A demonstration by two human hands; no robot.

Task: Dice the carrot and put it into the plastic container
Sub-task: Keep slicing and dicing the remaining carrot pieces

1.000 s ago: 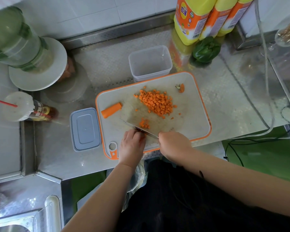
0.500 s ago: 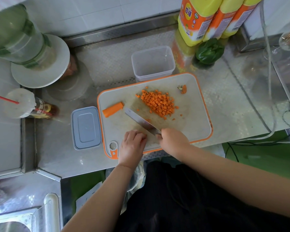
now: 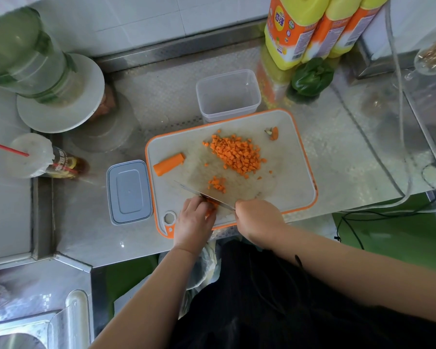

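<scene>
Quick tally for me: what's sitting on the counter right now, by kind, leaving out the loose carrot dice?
Yellow bottles: 3
Plastic container: 1
Container lid: 1
Cutting board: 1
Knife: 1
Uncut carrot piece: 1
Green pepper: 1
Total: 9

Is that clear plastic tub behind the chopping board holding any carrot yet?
Empty. The plastic container shows only its bare bottom; the diced carrot lies piled on the cutting board.

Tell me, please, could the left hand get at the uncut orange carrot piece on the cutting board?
Probably yes: the uncut orange carrot piece lies exposed beyond the left hand, though the knife blade lies partly between them.
</scene>
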